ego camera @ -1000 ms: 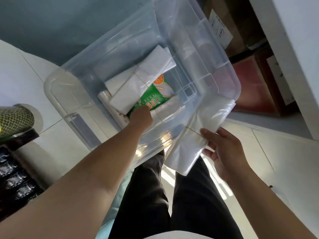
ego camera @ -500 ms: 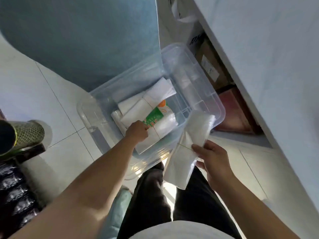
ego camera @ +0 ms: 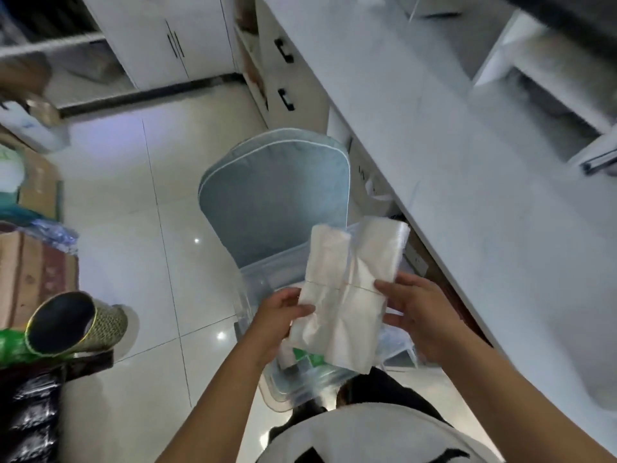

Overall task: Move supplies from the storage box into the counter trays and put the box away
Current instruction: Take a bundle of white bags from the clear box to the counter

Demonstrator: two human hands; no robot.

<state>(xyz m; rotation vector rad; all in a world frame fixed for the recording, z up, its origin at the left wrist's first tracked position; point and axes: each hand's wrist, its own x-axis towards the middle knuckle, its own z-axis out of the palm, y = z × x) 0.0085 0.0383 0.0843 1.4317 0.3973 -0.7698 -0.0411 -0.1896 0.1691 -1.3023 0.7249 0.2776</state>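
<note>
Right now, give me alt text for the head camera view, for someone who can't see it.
Both hands, left hand and right hand, hold up banded bundles of clear plastic bags above a clear storage box on the tiled floor. A white counter runs alongside to the right.

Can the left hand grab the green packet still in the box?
Probably not right now: the left hand grips a bundle of bags that hangs over the green packet in the box.

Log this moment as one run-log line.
left hand: holds bag bundles | right hand: holds bundles | storage box: below, on chair
</note>
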